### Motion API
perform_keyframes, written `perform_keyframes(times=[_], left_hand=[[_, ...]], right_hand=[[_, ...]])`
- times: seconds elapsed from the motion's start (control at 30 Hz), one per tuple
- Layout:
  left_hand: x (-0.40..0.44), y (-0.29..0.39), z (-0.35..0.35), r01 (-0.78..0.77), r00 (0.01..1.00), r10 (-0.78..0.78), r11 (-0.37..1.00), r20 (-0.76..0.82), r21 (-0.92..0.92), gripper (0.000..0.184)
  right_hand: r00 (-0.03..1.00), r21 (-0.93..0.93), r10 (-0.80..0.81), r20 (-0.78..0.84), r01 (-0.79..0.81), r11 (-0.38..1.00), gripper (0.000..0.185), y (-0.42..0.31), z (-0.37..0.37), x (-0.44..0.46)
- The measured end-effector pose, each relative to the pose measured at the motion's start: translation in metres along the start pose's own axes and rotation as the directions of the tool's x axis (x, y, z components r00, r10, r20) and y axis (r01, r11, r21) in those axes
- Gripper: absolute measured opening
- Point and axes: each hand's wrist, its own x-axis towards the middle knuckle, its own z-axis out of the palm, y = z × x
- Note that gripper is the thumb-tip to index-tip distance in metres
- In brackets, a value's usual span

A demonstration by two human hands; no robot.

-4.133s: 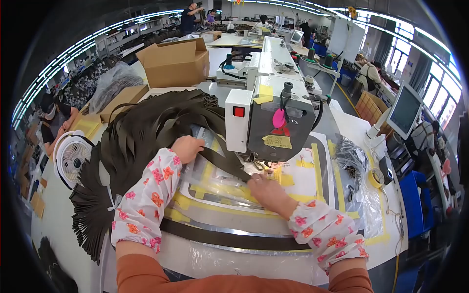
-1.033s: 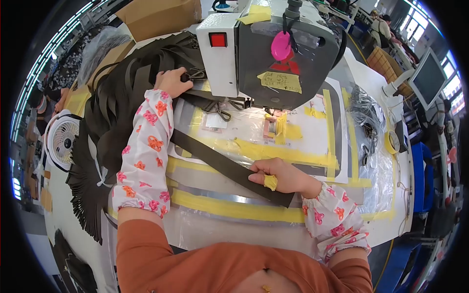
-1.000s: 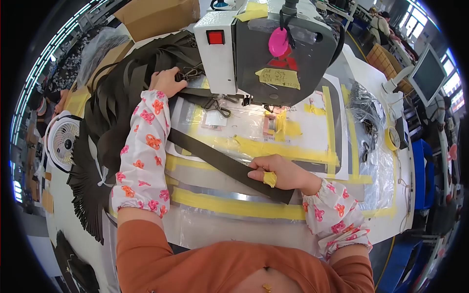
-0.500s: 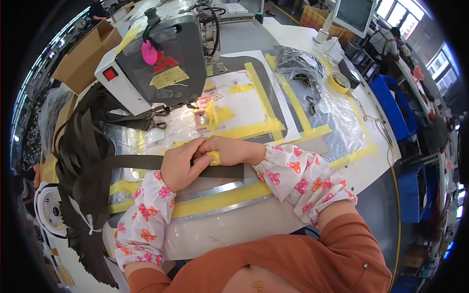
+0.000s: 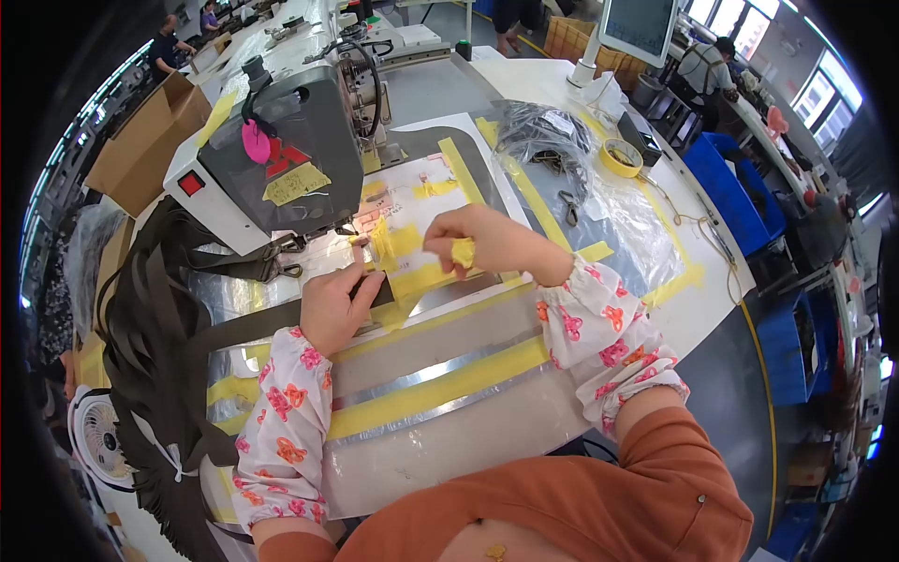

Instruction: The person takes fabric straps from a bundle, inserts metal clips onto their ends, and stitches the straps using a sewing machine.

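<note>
My left hand (image 5: 332,307) is closed on a dark webbing strap (image 5: 262,317), thumb and fingers near the strap's end, just in front of the sewing machine (image 5: 281,169). Higher and to the right, my right hand (image 5: 492,242) is raised over the taped white template (image 5: 412,211), apart from the strap. Its fingers are curled, with yellow tape (image 5: 463,251) around one; anything between the fingertips is hidden. A bundle of dark straps (image 5: 154,300) hangs off the table's left side. A metal snap hook (image 5: 292,271) lies by the machine's head.
A plastic bag of dark hardware (image 5: 548,140) and a yellow tape roll (image 5: 620,157) lie at the right. Scissors or tweezers (image 5: 709,211) with a cord rest near the right edge. A white fan (image 5: 98,436) stands at left; blue bins (image 5: 735,192) are beyond the table.
My hands have come apart. The left hand has brought the strap's end up toward the machine; the right hand has let go of the strap and moved up and right. The view has shifted slightly.
</note>
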Motion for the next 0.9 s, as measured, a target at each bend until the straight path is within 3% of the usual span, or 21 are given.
perform_keyframes(times=[0.03,0.07,0.1,0.17,0.27,0.5,0.6,0.7,0.8,0.87,0.9], left_hand=[[0.000,-0.003,-0.001,0.009,1.000,-0.010,1.000,0.010,0.023,0.022],[0.000,-0.006,-0.002,0.022,1.000,-0.023,0.999,0.021,0.046,0.023],[-0.002,-0.013,0.005,-0.023,1.000,0.023,0.999,-0.009,0.039,0.023],[-0.003,-0.013,0.009,-0.036,0.999,0.035,0.997,0.021,0.063,0.023],[-0.001,-0.012,0.009,0.000,0.997,-0.005,0.998,0.082,0.064,0.024],[-0.001,-0.010,0.005,0.024,0.994,-0.027,0.999,0.110,0.031,0.026],[-0.001,-0.013,0.006,-0.002,0.995,0.001,1.000,0.098,0.010,0.027],[-0.002,-0.010,0.003,0.019,0.993,-0.017,1.000,0.115,-0.015,0.027],[0.000,-0.008,0.000,0.026,0.993,-0.022,0.999,0.114,-0.036,0.027],[-0.003,-0.008,0.003,0.011,0.997,-0.008,0.999,0.075,-0.042,0.026],[-0.004,-0.011,0.005,-0.006,0.999,0.007,0.999,0.042,-0.039,0.026]], right_hand=[[0.979,-0.191,-0.094,-0.180,0.059,0.980,0.017,0.014,-0.019,-0.002],[0.887,-0.561,-0.306,-0.345,0.066,0.825,0.011,0.036,-0.038,-0.002],[0.892,-0.675,-0.182,-0.414,-0.167,0.718,0.008,0.046,-0.059,-0.005],[0.838,-0.832,-0.208,-0.504,-0.406,0.379,0.009,0.079,-0.087,-0.003],[0.854,-0.872,-0.189,-0.485,-0.456,0.177,0.013,0.101,-0.106,0.008],[0.827,-0.848,-0.190,-0.530,-0.523,0.088,0.014,0.119,-0.121,0.033],[0.822,-0.826,-0.128,-0.554,-0.525,0.204,0.017,0.102,-0.121,0.028],[0.725,-0.668,-0.197,-0.660,-0.447,0.595,0.015,0.095,-0.121,0.021],[0.642,-0.631,-0.310,-0.701,-0.357,0.689,0.012,0.071,-0.103,0.010],[0.593,-0.406,-0.302,-0.747,-0.046,0.913,0.015,0.065,-0.082,0.006],[0.572,-0.264,-0.287,-0.769,0.124,0.956,0.017,0.061,-0.069,0.007]])
